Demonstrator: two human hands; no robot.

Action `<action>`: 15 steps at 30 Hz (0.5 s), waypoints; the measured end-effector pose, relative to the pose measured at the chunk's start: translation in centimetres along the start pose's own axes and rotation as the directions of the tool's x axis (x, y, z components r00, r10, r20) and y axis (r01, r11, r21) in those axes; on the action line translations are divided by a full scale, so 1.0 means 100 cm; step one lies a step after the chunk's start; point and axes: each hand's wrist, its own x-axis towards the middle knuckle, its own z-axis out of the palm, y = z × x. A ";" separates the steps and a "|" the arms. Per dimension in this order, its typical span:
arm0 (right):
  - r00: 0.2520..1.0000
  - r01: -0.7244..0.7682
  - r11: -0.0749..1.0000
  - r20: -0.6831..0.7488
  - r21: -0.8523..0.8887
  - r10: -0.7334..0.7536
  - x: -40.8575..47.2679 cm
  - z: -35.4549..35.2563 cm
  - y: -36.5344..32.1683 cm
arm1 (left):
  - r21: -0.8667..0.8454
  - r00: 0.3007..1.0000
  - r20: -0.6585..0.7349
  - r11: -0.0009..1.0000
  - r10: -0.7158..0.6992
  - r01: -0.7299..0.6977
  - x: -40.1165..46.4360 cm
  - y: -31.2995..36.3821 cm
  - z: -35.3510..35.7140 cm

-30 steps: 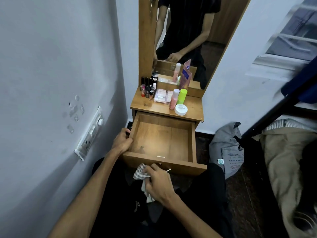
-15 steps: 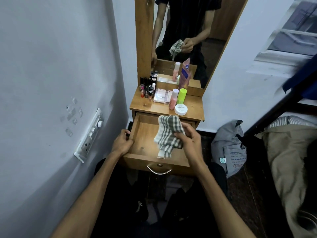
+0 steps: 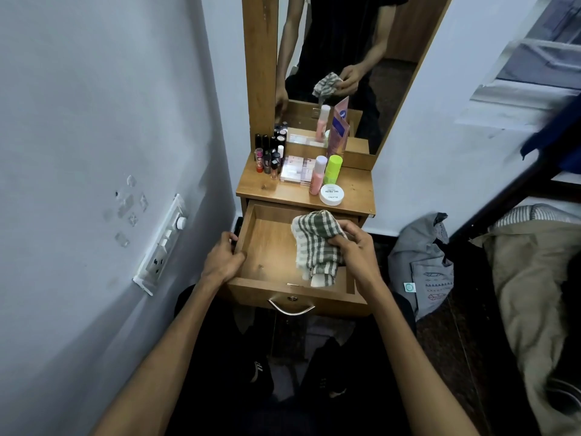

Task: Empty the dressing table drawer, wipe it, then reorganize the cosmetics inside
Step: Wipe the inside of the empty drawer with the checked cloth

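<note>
Since a moment ago we have carried the checked cloth (image 3: 316,247) a little further in over the drawer (image 3: 270,247), which serves as our landmark; it now hangs bunched above the drawer's right half, its tail drooping toward the front wall. The drawer stands pulled out and emptied, bare wood but for a speck or two near its front. Behind it, on the dressing table top (image 3: 355,187), the cosmetics wait: the palette boxes (image 3: 295,169), the pink bottle (image 3: 317,174) beside the green bottle (image 3: 333,169), the white jar (image 3: 332,194) nearest the drawer, and the small lipsticks (image 3: 268,154) at the far left. Our left hand (image 3: 221,262) has its fingers curled tight over the drawer's left wall, steadying it. Our right hand (image 3: 355,250) pinches the cloth, fingers closed on a gathered fold. We judge the cloth light, soft and floppy, so it is best wadded into the palm before pressing it flat to the wood
</note>
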 end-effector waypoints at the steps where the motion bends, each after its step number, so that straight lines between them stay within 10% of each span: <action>1: 1.000 -0.009 1.000 -0.004 -0.021 0.009 0.001 -0.001 0.002 | 0.027 1.000 0.000 1.000 0.009 -0.009 -0.001 0.001 0.000; 15: 0.970 -0.207 0.978 -0.125 0.008 0.206 0.036 -0.030 0.023 | 0.536 0.904 -0.086 0.785 0.418 -0.312 0.006 0.017 0.016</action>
